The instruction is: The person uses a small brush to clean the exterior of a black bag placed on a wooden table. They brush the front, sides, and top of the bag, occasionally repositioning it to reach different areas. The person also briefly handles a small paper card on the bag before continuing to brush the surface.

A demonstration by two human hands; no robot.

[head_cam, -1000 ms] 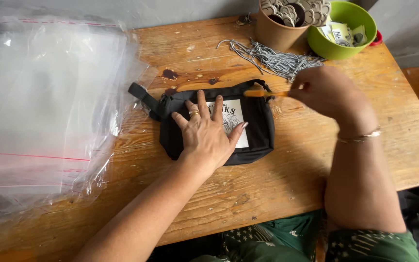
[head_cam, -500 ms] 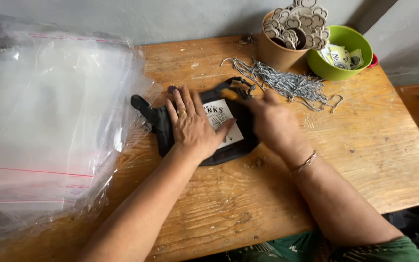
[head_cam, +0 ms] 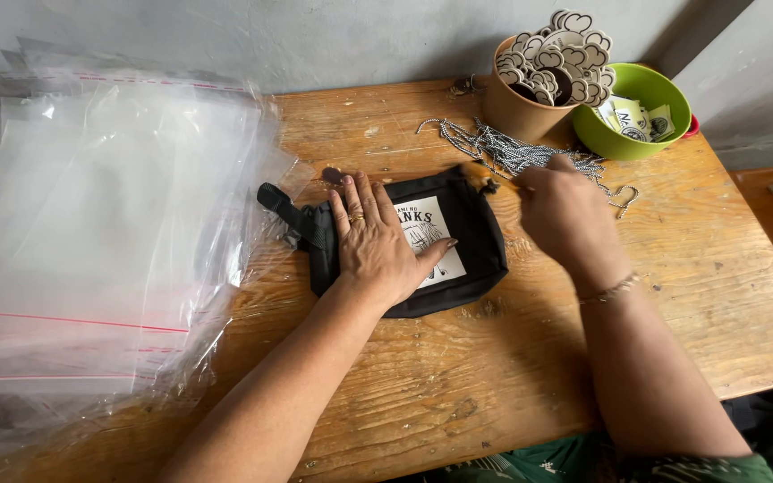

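black pouch (head_cam: pixel 458 259) with a white printed patch lies flat mid surface (head_cam: pixel 673 295), strap buckle (head_cam: pixel 281 204) sticking out its left end. left hand (head_cam: pixel 378 241) pressed flat on it, fingers spread, gripping nothing. right hand (head_cam: pixel 570 215) at the pouch's top right corner, fingers curled, pinching a small thin piece; can't tell what. pile of cords (head_cam: pixel 512 152) just behind. paper cup (head_cam: pixel 521 107) of heart tags and green bowl (head_cam: pixel 641 116) at the back right. stack of clear bags (head_cam: pixel 109 241) on the left.
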